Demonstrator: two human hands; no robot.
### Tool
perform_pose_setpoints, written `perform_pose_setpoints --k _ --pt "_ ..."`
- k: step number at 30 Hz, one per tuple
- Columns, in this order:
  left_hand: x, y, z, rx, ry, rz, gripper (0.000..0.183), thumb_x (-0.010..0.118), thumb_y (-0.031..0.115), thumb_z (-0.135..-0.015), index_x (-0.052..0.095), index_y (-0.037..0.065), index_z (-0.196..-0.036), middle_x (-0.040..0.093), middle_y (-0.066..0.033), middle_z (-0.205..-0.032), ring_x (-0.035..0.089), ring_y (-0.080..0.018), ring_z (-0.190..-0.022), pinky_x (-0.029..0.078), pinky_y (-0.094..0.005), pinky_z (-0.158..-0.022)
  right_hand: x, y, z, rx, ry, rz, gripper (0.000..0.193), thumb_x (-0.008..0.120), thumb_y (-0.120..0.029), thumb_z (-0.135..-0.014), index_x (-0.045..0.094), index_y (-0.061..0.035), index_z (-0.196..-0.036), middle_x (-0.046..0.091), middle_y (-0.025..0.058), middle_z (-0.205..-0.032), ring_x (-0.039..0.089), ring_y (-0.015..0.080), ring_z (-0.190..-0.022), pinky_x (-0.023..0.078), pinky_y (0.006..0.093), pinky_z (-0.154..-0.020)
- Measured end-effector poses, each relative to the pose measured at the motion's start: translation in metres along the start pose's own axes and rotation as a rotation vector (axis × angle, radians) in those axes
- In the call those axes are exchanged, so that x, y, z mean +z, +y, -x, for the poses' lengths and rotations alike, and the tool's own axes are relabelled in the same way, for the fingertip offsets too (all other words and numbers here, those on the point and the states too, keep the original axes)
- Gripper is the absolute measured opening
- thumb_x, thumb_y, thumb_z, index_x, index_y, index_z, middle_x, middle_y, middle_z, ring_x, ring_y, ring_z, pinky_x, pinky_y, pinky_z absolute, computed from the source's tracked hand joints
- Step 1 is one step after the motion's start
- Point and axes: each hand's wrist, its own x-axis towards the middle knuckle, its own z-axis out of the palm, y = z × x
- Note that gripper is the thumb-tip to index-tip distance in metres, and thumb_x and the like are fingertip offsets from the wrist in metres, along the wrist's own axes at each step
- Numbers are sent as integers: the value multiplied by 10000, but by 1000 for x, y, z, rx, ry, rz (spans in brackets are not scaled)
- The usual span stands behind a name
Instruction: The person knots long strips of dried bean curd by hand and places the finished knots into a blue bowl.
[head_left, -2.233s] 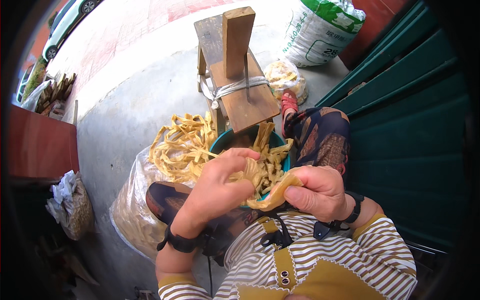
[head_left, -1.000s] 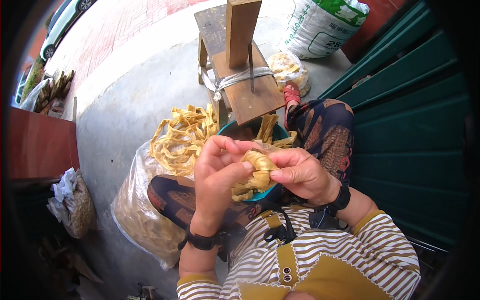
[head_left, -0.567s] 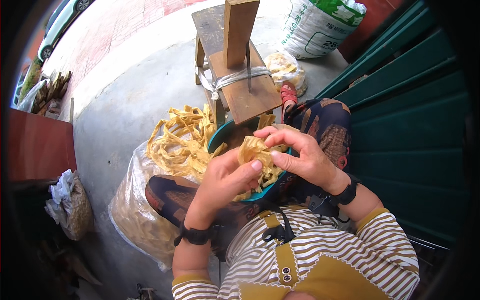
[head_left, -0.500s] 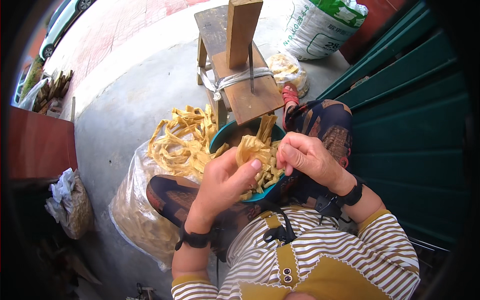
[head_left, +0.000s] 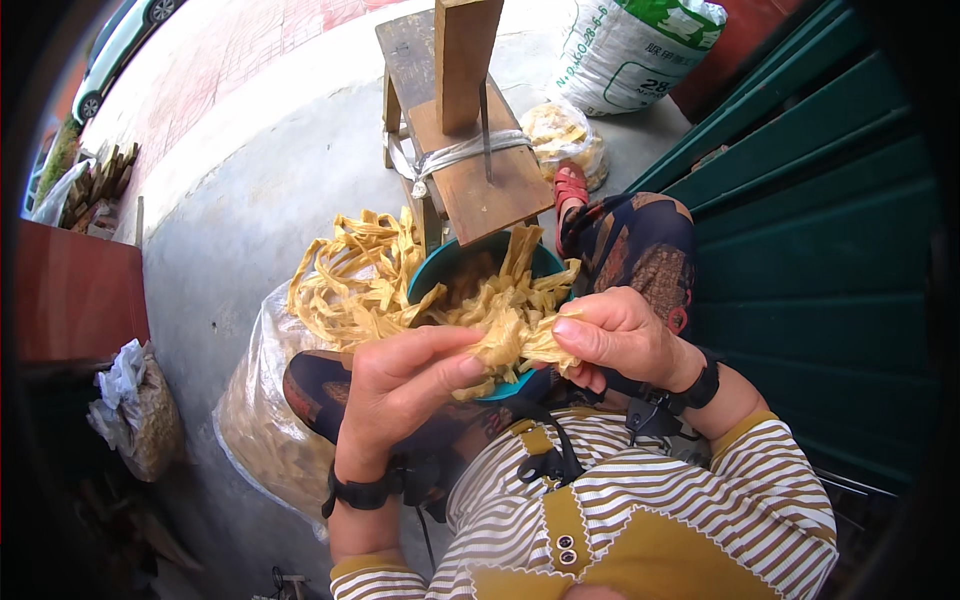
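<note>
A crumpled yellow strip of dried bean curd skin (head_left: 515, 338) stretches between my hands, above the near side of a teal basin (head_left: 428, 278). One end is pinched in the thumb and fingers of my left hand (head_left: 400, 375). My right hand (head_left: 625, 335) grips the other end, thumb on top. More strips and broken pieces (head_left: 485, 290) fill the basin, one long piece standing up against its far side. Left of it, a tangled heap of long strips (head_left: 355, 270) lies on a big clear plastic bag (head_left: 275, 420).
Beyond the basin stands a wooden bench (head_left: 408, 55) with an upright block (head_left: 462, 75), a thin metal rod (head_left: 486, 135) and a sloping board (head_left: 490, 195) tied on with white cloth. A bag of pieces (head_left: 565, 135) and a white-green sack (head_left: 640, 70) stand behind. Green panels (head_left: 820, 260) rise at right.
My left hand has come lower and nearer to me. My right hand, earlier beside the strip with bent fingers, now grips its end, and the strip is pulled out sideways between both hands.
</note>
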Motion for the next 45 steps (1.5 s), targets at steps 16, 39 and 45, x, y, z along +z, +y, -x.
perform_pose_setpoints --k 16,39,45 --pt "3 23 12 739 -151 -609 256 810 105 -638 604 83 -788 594 -22 -594 579 -167 -490 413 -270 -436 -4 -1 -20 592 -826 -401 389 363 -363 -1001 515 -18 -906 441 -9 -564 414 58 -404 536 299 -710" --pt "-7 -4 -43 165 -43 -272 136 706 130 -806 675 -3 -812 618 -87 -640 589 -155 -560 450 -262 -528 -39 -18 -41 438 -314 -19 323 445 -312 -987 556 -19 -908 504 -12 -659 427 23 -482 499 221 -623" --pt "-3 11 -108 -5 159 -56 207 695 182 -848 657 -19 -815 605 -17 -610 513 -41 -556 416 -205 -503 -72 -14 -83 -313 250 737 271 542 -278 -939 585 -19 -873 580 33 -666 555 102 -596 443 263 -547"
